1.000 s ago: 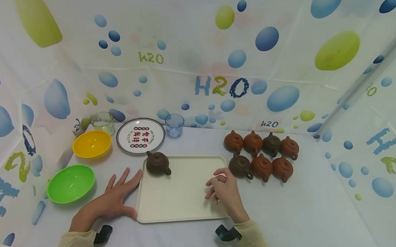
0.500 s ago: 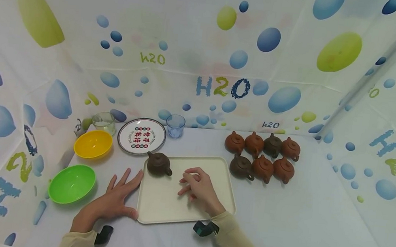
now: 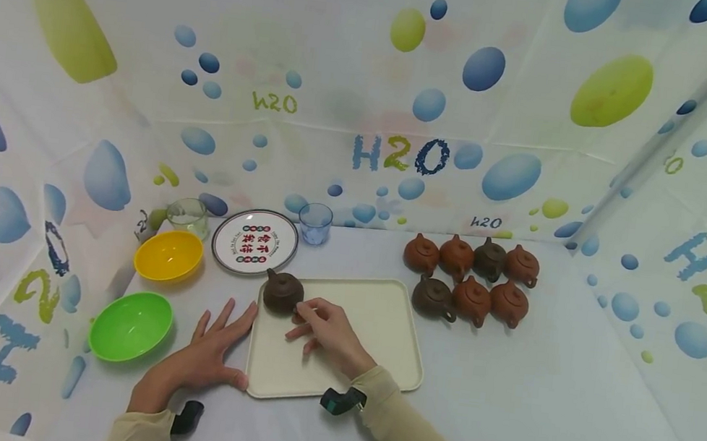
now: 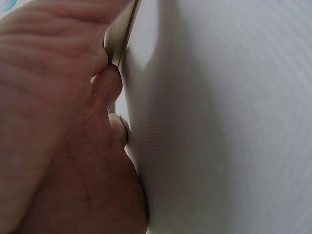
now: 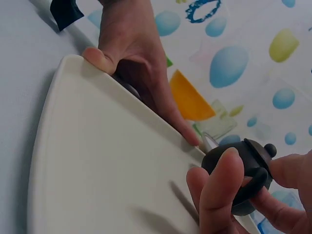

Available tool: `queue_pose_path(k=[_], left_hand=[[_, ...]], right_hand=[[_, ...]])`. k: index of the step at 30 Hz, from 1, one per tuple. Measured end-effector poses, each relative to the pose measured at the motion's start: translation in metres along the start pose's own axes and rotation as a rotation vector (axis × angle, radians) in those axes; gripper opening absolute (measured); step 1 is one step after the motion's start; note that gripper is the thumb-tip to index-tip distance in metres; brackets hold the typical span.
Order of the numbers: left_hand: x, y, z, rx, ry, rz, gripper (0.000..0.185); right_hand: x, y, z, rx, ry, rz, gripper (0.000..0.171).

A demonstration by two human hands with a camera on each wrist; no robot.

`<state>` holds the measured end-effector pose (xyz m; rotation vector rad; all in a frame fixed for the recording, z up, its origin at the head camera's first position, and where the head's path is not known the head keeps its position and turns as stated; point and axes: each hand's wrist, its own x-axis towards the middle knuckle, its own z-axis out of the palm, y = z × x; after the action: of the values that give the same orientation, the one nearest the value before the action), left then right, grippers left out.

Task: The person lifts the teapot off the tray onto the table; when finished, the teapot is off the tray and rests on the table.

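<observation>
A dark brown teapot (image 3: 283,292) stands at the back left corner of a cream tray (image 3: 374,325). My right hand (image 3: 330,334) is at the teapot's handle, with curled fingers about the handle loop; the right wrist view shows the thumb and fingers on both sides of the dark handle (image 5: 253,187). Spread along the tray's left edge, my left hand (image 3: 203,356) touches the rim with its fingertips and thumb. Its palm side fills much of the left wrist view, next to the white cloth.
Right of the tray stand several teapots in two rows, reddish ones (image 3: 471,301) and dark ones (image 3: 432,299). To the left are a green bowl (image 3: 132,326) and a yellow bowl (image 3: 169,255). Behind them are a clear glass (image 3: 188,216), a printed plate (image 3: 256,242) and a blue glass (image 3: 315,223).
My right hand has swept left across the tray, from its right side to the dark teapot's handle. The left hand keeps its place at the tray's edge.
</observation>
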<state>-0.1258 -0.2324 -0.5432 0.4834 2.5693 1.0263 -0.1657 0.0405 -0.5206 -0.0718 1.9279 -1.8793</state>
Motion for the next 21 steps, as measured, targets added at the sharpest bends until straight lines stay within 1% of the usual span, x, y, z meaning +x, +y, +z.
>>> queue_pose_path(k=[6,12,18,21], left_hand=[[-0.002,0.001,-0.001,-0.018,0.004,0.024,0.146],[-0.003,0.001,0.002,-0.015,0.005,0.032,0.144],[-0.003,0.003,-0.001,-0.037,0.004,0.045,0.143],[-0.003,0.006,-0.003,-0.046,0.004,0.046,0.142]], right_hand=[[0.001,0.006,0.002,0.037,0.009,0.003,0.032],[0.0,0.012,0.001,0.042,0.02,-0.012,0.029],[-0.006,0.009,0.0,0.074,0.038,-0.042,0.029],[-0.012,0.007,-0.001,0.119,0.031,-0.061,0.031]])
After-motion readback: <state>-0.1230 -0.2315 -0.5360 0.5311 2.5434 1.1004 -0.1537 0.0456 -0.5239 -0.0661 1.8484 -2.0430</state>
